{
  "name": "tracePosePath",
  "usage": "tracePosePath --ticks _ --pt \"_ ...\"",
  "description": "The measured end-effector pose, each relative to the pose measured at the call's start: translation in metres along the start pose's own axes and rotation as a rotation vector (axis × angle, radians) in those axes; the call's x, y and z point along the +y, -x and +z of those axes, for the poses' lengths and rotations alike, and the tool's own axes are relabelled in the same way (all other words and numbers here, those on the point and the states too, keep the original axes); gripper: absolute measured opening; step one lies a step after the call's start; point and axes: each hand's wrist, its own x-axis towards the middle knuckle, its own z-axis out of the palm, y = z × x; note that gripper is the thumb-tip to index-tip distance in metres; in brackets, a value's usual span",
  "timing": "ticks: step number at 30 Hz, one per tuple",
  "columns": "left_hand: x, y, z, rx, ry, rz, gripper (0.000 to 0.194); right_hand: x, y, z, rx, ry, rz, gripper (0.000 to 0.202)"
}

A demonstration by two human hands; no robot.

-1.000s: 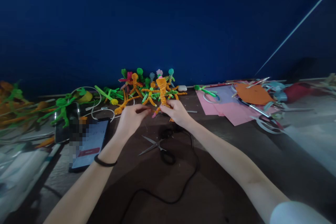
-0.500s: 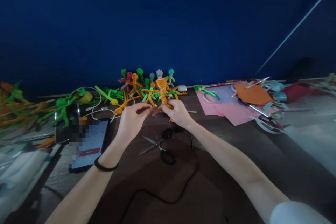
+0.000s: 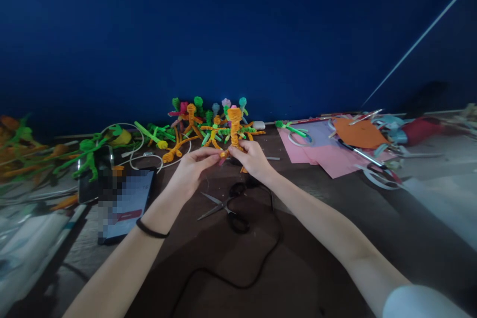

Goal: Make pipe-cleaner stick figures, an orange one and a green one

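Note:
An orange pipe-cleaner figure [image 3: 234, 126] with a pink tip on its head stands upright in my right hand [image 3: 254, 161], whose fingers and thumb close round its lower part. My left hand [image 3: 192, 169] pinches the end of a limb at the figure's lower left, where a little orange and pink shows at the fingertips. Just behind are several more pipe-cleaner figures [image 3: 191, 115] in green, orange, pink and blue. Below my hands, scissors [image 3: 222, 204] with black handles lie spread on the dark table [image 3: 223, 258].
To the left are a phone [image 3: 130, 208] with its screen lit, a white cable [image 3: 139, 144] and a green figure [image 3: 88, 151]. On the right, pink paper [image 3: 328, 161] and an orange sheet [image 3: 359, 132] lie under pens. A black cord [image 3: 257, 278] curls across the front.
My left hand has shifted slightly right, and its fingertips now close on the limb end. The orange figure has turned and moved a little right. The scissors stay put.

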Motion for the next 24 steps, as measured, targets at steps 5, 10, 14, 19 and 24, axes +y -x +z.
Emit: tracePosePath --ticks 5,10,14,19,24 --pt "-0.0067 -0.0085 -0.0037 0.0 0.43 -0.255 0.014 -0.0028 0.0015 0.0008 -0.035 -0.118 -0.008 0.023" --pt "-0.0095 -0.011 -0.0005 0.034 0.535 -0.312 0.024 -0.0049 0.0026 -0.0001 -0.043 -0.215 -0.019 0.021" --pt "-0.011 -0.0093 0.002 0.004 0.58 -0.332 0.024 -0.0044 0.0029 -0.0002 -0.038 -0.183 -0.043 0.021" --pt "-0.0066 -0.0049 0.0021 -0.085 0.558 -0.427 0.022 -0.0049 0.0033 -0.0015 -0.048 -0.115 -0.065 0.021" --pt "-0.0066 -0.0043 0.001 -0.089 0.495 -0.481 0.022 -0.0071 0.004 -0.0027 -0.072 -0.109 -0.092 0.021"
